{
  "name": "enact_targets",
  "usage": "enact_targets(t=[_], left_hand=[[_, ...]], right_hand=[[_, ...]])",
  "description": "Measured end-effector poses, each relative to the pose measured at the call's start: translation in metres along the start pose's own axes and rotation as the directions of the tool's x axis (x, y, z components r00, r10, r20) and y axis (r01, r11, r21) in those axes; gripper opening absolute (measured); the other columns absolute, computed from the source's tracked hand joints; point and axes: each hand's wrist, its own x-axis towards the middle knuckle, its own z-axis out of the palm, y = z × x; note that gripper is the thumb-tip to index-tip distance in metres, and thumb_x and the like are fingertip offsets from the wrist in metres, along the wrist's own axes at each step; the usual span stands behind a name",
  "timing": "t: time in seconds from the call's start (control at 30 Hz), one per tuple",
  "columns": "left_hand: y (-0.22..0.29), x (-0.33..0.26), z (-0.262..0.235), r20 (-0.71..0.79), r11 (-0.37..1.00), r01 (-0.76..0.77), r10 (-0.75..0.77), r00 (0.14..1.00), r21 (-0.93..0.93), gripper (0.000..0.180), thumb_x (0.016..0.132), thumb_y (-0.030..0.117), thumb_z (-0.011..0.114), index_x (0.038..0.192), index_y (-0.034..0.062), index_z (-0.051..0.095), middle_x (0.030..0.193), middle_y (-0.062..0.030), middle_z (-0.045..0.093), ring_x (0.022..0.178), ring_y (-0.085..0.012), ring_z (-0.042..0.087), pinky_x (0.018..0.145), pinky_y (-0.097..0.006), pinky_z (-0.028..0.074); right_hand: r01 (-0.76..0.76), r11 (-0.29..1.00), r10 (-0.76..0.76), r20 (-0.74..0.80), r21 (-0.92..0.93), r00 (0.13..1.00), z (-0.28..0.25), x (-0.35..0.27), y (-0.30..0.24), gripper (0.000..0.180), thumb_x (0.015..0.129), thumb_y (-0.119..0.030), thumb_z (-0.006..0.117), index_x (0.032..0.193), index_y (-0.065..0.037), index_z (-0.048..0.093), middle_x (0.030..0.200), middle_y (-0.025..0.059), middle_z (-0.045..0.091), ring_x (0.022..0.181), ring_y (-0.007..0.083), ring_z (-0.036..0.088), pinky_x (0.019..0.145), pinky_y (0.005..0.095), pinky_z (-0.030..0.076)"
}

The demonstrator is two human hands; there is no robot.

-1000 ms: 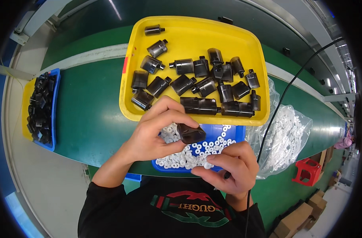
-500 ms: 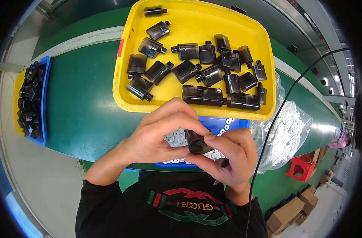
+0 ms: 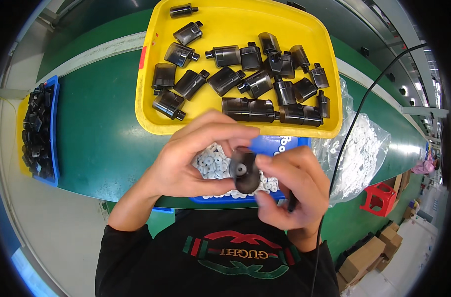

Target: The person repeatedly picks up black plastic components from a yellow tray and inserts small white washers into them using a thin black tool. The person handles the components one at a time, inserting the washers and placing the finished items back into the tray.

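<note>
My left hand pinches a dark translucent plastic cartridge between thumb and fingers, its end face turned up. A small white ring sits in the middle of that face. Just right of it is my right hand, its thumb and forefinger apart and blurred by motion. A slim black tool is tucked in its curled fingers; most of it is hidden. Under both hands lies a blue tray with many white rings.
A yellow tray beyond my hands holds many dark cartridges. On the left stands a blue bin full of dark parts. To the right lies a clear bag of white pieces. A black cable hangs past my right arm.
My right thumb and forefinger have come away from the cartridge toward the right. The cartridge has tilted so its end face and the white ring now show.
</note>
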Motion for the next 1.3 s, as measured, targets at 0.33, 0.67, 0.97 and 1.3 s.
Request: enact_targets(t=[0.33, 0.67, 0.97, 1.3], left_hand=[[-0.019, -0.004, 0.014, -0.052, 0.989, -0.095, 0.090, 0.995, -0.109, 0.044, 0.076, -0.002, 0.078, 0.108, 0.0053, 0.048, 0.098, -0.0138, 0.069, 0.087, -0.0226, 0.070, 0.070, -0.030, 0.054], [-0.015, -0.003, 0.011, 0.041, 0.957, -0.125, 0.118, 0.992, 0.264, 0.040, 0.060, 0.001, 0.083, 0.095, 0.0054, 0.064, 0.082, -0.0065, 0.063, 0.072, -0.0250, 0.063, 0.063, -0.032, 0.049], [-0.019, -0.002, 0.017, -0.025, 0.947, -0.173, 0.186, 0.982, 0.272, 0.035, 0.063, 0.006, 0.083, 0.092, 0.0048, 0.063, 0.077, -0.0077, 0.059, 0.067, -0.0258, 0.060, 0.059, -0.033, 0.047], [-0.016, -0.006, 0.012, -0.019, 0.931, -0.173, 0.189, 0.982, 0.321, 0.036, 0.066, 0.012, 0.085, 0.093, 0.0015, 0.064, 0.080, -0.0106, 0.064, 0.066, -0.0265, 0.062, 0.058, -0.032, 0.048]], right_hand=[[0.240, 0.636, -0.180, -0.162, 0.733, 0.970, -0.008, 0.019, -0.005, 0.013, 0.072, 0.006, 0.063, 0.072, -0.005, 0.057, 0.063, 0.0066, 0.055, 0.050, 0.0167, 0.051, 0.042, 0.0260, 0.038], [0.272, 0.582, -0.087, -0.274, 0.766, 0.958, 0.024, 0.025, -0.007, 0.026, 0.082, 0.005, 0.063, 0.067, -0.009, 0.047, 0.061, 0.0039, 0.053, 0.047, 0.0118, 0.044, 0.037, 0.0230, 0.026], [0.184, 0.710, -0.117, -0.144, 0.679, 0.983, 0.027, 0.027, -0.005, 0.024, 0.080, 0.008, 0.059, 0.064, -0.008, 0.048, 0.059, 0.0053, 0.052, 0.046, 0.0131, 0.041, 0.039, 0.0247, 0.023], [0.185, 0.654, -0.083, -0.174, 0.734, 0.981, 0.040, 0.028, -0.005, 0.026, 0.077, 0.007, 0.059, 0.062, -0.008, 0.044, 0.054, 0.0034, 0.048, 0.043, 0.0114, 0.034, 0.039, 0.0252, 0.020]])
